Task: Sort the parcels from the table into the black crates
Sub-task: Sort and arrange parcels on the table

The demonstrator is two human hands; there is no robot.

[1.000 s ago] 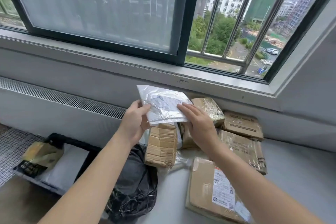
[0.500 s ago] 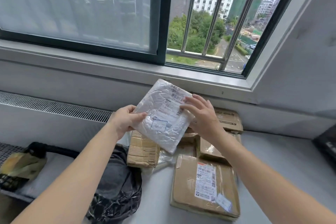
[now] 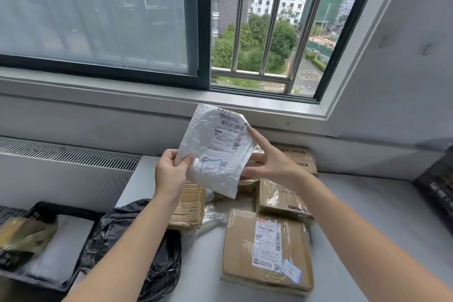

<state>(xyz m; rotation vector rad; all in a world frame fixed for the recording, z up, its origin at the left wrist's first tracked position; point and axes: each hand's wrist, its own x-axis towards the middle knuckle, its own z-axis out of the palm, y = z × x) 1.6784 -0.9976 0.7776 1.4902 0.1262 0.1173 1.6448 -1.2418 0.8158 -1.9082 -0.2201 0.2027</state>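
I hold a white plastic mailer parcel (image 3: 213, 147) upright above the table, its printed label facing me. My left hand (image 3: 171, 174) pinches its lower left edge with thumb on the front. My right hand (image 3: 269, 162) touches its right edge with straight, spread fingers, the index fingertip at the upper right corner. Below lie several brown taped parcels: a large flat one (image 3: 267, 250) nearest me, one (image 3: 279, 198) behind it, one (image 3: 188, 206) under my left wrist. One black crate (image 3: 49, 260) sits low at the left with a white parcel and a yellowish parcel inside; another crate's corner (image 3: 438, 186) shows at the right edge.
A black plastic bag parcel (image 3: 137, 247) hangs over the grey table's (image 3: 367, 228) left front corner. A window sill (image 3: 122, 88) and a wall run behind the parcels, a radiator grille (image 3: 61, 152) to the left. A grey wall stands at the right.
The white mailer has been turned from lying flat to upright with its label toward me. My view has swung right, bringing the right-hand crate's corner into view.
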